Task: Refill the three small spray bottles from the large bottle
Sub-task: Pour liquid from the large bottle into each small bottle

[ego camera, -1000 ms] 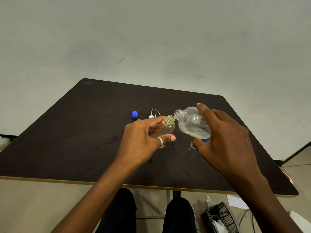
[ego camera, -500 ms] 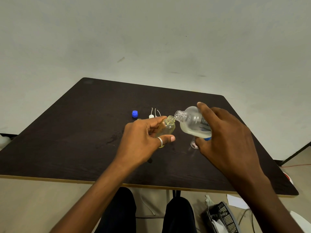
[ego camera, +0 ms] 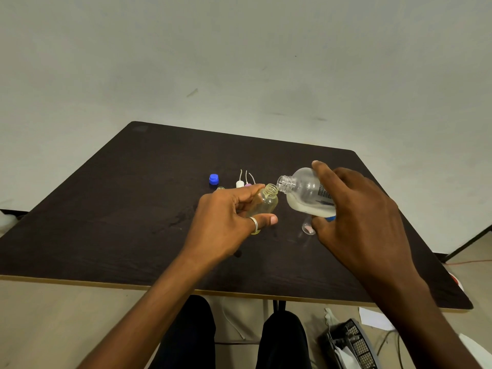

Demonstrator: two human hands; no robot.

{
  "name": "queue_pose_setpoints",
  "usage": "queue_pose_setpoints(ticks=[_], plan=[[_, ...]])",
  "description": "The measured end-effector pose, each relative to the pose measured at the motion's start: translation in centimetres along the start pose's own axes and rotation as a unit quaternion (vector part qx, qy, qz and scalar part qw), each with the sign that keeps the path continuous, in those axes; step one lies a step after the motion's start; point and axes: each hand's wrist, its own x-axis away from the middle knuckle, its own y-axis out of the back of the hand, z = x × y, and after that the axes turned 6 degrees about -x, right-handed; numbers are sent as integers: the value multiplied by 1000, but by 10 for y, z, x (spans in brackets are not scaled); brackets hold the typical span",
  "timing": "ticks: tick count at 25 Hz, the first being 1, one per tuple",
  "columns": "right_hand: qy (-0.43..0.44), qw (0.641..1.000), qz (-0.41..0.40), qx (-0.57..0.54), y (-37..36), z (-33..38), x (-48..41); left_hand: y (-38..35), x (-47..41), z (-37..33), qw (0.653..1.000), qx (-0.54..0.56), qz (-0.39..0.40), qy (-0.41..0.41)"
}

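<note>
My left hand (ego camera: 229, 217) grips a small yellowish spray bottle (ego camera: 265, 202) with its cap off, tilted with the open neck toward the right. My right hand (ego camera: 356, 217) holds the large clear bottle (ego camera: 306, 191) on its side, its open mouth right beside the small bottle's neck. Whitish liquid pools low in the large bottle, short of its mouth. Two spray heads with dip tubes, one white (ego camera: 240, 182) and one pink (ego camera: 248, 183), lie behind my left hand. A blue cap (ego camera: 213, 179) stands to their left.
A dark wooden table (ego camera: 119, 209) carries everything, its front edge close to my knees. Another small clear bottle (ego camera: 307, 227) peeks out under my right hand. A black mesh basket (ego camera: 351, 344) and papers lie on the floor at the lower right.
The large bottle's mouth has eased back and up a little from the small bottle's neck. Both hands stay nearly where they were.
</note>
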Motion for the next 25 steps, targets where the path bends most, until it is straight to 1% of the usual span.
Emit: queue_pose_setpoints(ticks=[14, 25], plan=[[-2, 1000, 5, 17, 0, 0, 0, 0, 0, 0, 1000, 19, 4, -4], [1, 1000, -1, 20, 1, 0, 0, -1, -1, 2, 1000, 9, 3, -2]])
